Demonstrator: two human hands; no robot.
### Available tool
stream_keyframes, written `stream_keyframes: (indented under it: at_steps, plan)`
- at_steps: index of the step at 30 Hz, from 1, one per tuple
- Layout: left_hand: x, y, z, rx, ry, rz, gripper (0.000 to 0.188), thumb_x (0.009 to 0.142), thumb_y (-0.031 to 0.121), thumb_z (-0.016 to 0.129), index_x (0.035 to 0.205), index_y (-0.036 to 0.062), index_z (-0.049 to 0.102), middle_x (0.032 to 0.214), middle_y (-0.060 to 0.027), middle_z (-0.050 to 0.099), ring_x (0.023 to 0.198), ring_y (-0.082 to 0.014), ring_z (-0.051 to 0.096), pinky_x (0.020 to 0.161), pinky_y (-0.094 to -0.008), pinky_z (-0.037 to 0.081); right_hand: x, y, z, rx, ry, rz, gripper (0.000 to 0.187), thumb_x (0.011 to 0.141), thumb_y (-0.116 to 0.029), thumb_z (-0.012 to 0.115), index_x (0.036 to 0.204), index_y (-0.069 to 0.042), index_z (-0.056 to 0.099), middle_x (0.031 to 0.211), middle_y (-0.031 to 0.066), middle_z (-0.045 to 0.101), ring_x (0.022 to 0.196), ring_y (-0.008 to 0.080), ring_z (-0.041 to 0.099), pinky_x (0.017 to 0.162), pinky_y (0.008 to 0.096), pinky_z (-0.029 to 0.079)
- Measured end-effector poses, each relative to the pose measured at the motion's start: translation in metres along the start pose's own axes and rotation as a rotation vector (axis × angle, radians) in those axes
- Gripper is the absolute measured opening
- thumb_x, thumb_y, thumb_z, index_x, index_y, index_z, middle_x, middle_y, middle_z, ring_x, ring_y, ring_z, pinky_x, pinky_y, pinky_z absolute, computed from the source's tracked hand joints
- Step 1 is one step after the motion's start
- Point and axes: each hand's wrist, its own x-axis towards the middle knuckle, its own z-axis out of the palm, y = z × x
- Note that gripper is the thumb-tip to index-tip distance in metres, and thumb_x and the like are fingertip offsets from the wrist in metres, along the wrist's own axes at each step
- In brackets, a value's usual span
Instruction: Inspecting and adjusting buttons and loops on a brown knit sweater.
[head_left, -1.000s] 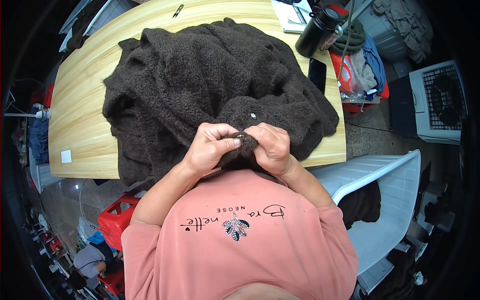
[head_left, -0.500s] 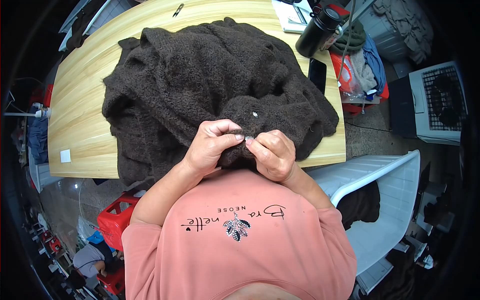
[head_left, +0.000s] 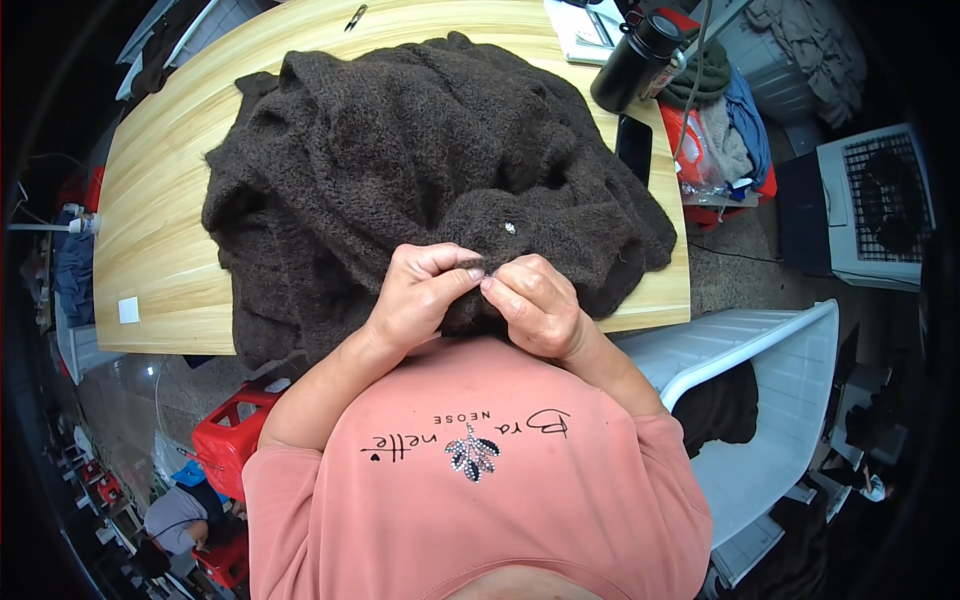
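knit point(head_left: 400, 140), heaped on the table point(head_left: 160, 220), looks soft, floppy and likely heavy, so best held by a small gathered fold, as left hand point(head_left: 420, 290) and right hand point(head_left: 540, 303) pinch it at the table's near edge.

Wood-grained table point(head_left: 160, 220) with brown knitwear point(head_left: 400, 140) (a heap), bottle point(head_left: 628, 70), phone point(head_left: 634, 146), snips point(head_left: 355, 17), white square point(head_left: 129, 310)

dark lettering point(head_left: 462, 418) across pink shirt point(head_left: 480, 525)
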Motion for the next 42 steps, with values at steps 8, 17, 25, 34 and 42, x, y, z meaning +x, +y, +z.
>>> stream_keyframes:
  at_steps: [8,17,25,34,42]
  plan:
    - [-0.002,0.0,0.003,0.324,0.012,0.263,0.017,0.078,-0.002,0.059,0.094,-0.0025,0.066,0.078,-0.0084,0.064,0.071,-0.0127,0.059,0.064,-0.0238,0.046,0.001,-0.002,0.002,-0.123,0.01,0.069,0.03,0.058,0.009,0.06,0.086,0.002,0.059,0.081,0.0113,0.057,0.064,0.0244,0.057,0.055,0.0329,0.047]
    - [-0.002,0.002,0.005,0.548,0.11,0.528,0.021,0.069,-0.009,0.063,0.09,-0.0025,0.066,0.075,-0.0129,0.064,0.066,-0.0211,0.063,0.06,-0.0268,0.049,0.009,0.0,-0.005,0.174,-0.071,0.459,0.038,0.06,0.014,0.049,0.097,0.005,0.055,0.088,0.0174,0.061,0.076,0.0314,0.062,0.073,0.0342,0.051]
    - [-0.005,0.001,0.006,0.641,0.111,0.614,0.021,0.065,-0.014,0.062,0.082,-0.002,0.064,0.075,-0.0137,0.064,0.068,-0.0228,0.064,0.06,-0.0277,0.051,0.008,0.003,-0.012,0.509,-0.24,0.757,0.021,0.069,0.008,0.055,0.089,0.003,0.059,0.079,0.0111,0.061,0.07,0.0207,0.061,0.061,0.0285,0.047]
    - [-0.004,0.006,0.01,0.718,0.154,0.715,0.022,0.062,-0.016,0.061,0.079,-0.0019,0.063,0.073,-0.013,0.063,0.065,-0.0234,0.063,0.057,-0.0276,0.051,0.001,-0.001,-0.004,0.278,-0.11,0.547,0.015,0.069,0.006,0.059,0.084,0.002,0.06,0.07,0.0126,0.059,0.06,0.0236,0.059,0.054,0.0288,0.045]
    - [-0.005,0.009,0.016,0.779,0.183,0.882,0.025,0.06,-0.016,0.06,0.08,-0.0021,0.061,0.071,-0.0137,0.061,0.062,-0.0249,0.062,0.053,-0.0288,0.051,0.003,-0.011,-0.004,0.164,0.015,0.435,0.011,0.068,0.004,0.063,0.077,0.001,0.058,0.061,0.0106,0.053,0.05,0.0236,0.053,0.047,0.0305,0.041]
